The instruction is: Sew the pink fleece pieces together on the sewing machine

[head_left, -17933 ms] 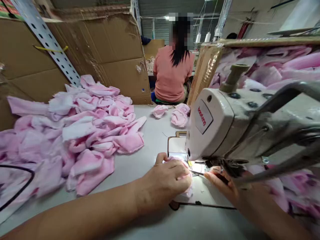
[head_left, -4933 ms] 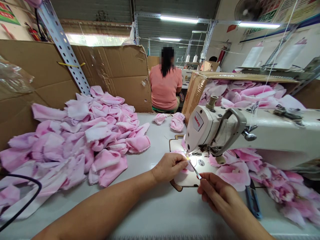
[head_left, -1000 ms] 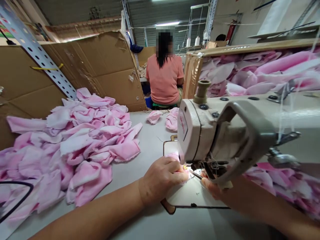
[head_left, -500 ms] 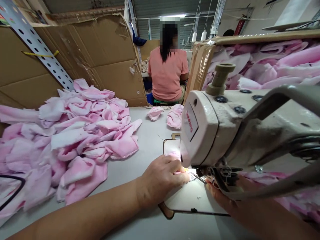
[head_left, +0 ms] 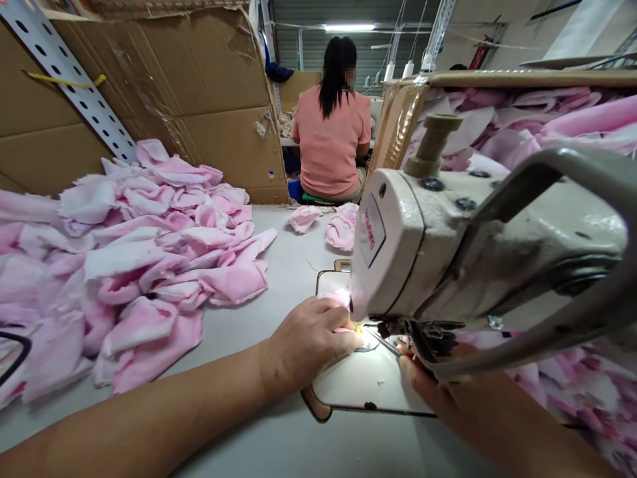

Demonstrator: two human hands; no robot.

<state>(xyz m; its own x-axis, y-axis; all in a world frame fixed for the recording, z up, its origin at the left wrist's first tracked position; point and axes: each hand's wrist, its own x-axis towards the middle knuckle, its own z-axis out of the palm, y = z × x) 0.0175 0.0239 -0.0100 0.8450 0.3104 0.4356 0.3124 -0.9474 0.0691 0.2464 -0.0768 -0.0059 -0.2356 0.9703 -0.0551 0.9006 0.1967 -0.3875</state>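
My left hand [head_left: 311, 338] lies curled on a small pink fabric piece [head_left: 337, 300] at the needle of a cream sewing machine [head_left: 448, 239], its fingers pressing the cloth against the lit plate [head_left: 358, 382]. My right hand [head_left: 423, 382] sits under the machine head, fingers pinched on thin metal tweezers [head_left: 385, 344] whose tip points at the fabric by the needle. Much of the right hand's fingers is hidden behind the machine's presser parts.
A big heap of pink and white fabric pieces [head_left: 124, 252] covers the table's left. Two small pink pieces [head_left: 328, 222] lie farther back. Cardboard walls [head_left: 199, 99] stand behind. A person in an orange shirt [head_left: 331, 143] sits facing away. A box of pink fabric [head_left: 522, 119] rises behind the machine.
My head has leaned closer and lower to the machine. My left hand has slid the pink piece a little further under the needle; the right hand keeps the tweezers at the same spot.
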